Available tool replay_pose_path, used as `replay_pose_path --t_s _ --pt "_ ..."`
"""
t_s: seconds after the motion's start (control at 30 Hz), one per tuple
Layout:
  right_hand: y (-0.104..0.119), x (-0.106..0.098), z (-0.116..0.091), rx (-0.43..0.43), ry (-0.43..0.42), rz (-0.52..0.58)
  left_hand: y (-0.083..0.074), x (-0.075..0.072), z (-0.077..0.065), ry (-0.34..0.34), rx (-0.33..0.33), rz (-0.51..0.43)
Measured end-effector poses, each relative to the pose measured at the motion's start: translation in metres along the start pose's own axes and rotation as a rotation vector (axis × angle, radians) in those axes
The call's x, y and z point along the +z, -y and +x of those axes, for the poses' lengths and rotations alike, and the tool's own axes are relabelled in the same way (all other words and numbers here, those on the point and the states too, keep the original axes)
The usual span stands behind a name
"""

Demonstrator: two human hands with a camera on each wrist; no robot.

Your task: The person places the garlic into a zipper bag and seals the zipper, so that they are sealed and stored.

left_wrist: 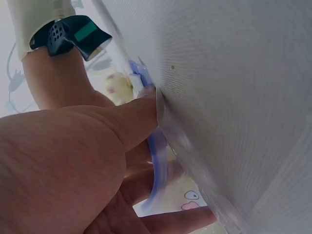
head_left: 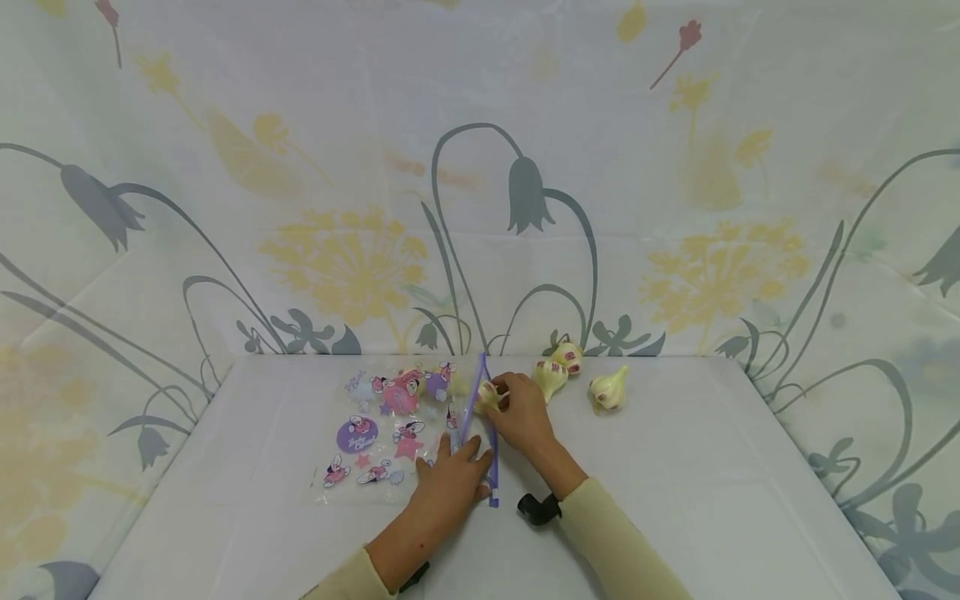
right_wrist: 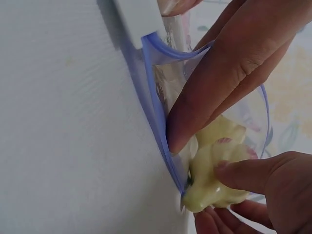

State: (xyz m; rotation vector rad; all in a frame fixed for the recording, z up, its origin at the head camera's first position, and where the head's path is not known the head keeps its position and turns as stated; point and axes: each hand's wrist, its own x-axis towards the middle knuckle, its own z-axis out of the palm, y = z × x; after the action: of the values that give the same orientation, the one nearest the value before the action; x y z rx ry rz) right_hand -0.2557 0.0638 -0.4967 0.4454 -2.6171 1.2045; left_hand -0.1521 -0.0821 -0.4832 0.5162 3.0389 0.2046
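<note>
A clear zip bag (head_left: 358, 437) printed with pink and purple cartoon figures lies flat on the table, its purple-edged mouth facing right and parted. My left hand (head_left: 452, 490) rests on the mouth edge with fingers spread. In the right wrist view, one left finger (right_wrist: 209, 97) reaches straight across the opening to the lower purple strip. My right hand (head_left: 525, 419) pinches a garlic bulb (right_wrist: 207, 170) between thumb and fingers, right at the bag's mouth. How far the bulb is inside is hard to tell.
Two garlic bulbs (head_left: 551, 377) sit touching at the back, just beyond my right hand. Another garlic bulb (head_left: 609, 390) lies apart to their right. A white slider (right_wrist: 139, 19) is at the near end of the zip. Behind the table (head_left: 712, 467) hangs a flower-printed cloth (head_left: 480, 267).
</note>
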Motion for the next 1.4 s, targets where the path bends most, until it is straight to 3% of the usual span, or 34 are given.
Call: replay_pose_path --t_s 0.2,0.7,1.13,1.4 --pt "0.0 0.008 0.005 0.012 0.01 0.001 0.0 -0.002 0.0 0.017 0.001 0.013" --pt "0.002 0.026 0.022 -0.022 0.022 0.021 -0.002 -0.003 -0.004 -0.043 0.024 0.041" --pt "-0.002 0.031 0.031 -0.015 -0.002 0.034 -0.001 -0.001 -0.003 -0.033 0.022 0.027" --pt "-0.003 0.031 0.03 -0.034 0.036 0.097 -0.001 -0.003 -0.004 -0.008 0.012 0.008"
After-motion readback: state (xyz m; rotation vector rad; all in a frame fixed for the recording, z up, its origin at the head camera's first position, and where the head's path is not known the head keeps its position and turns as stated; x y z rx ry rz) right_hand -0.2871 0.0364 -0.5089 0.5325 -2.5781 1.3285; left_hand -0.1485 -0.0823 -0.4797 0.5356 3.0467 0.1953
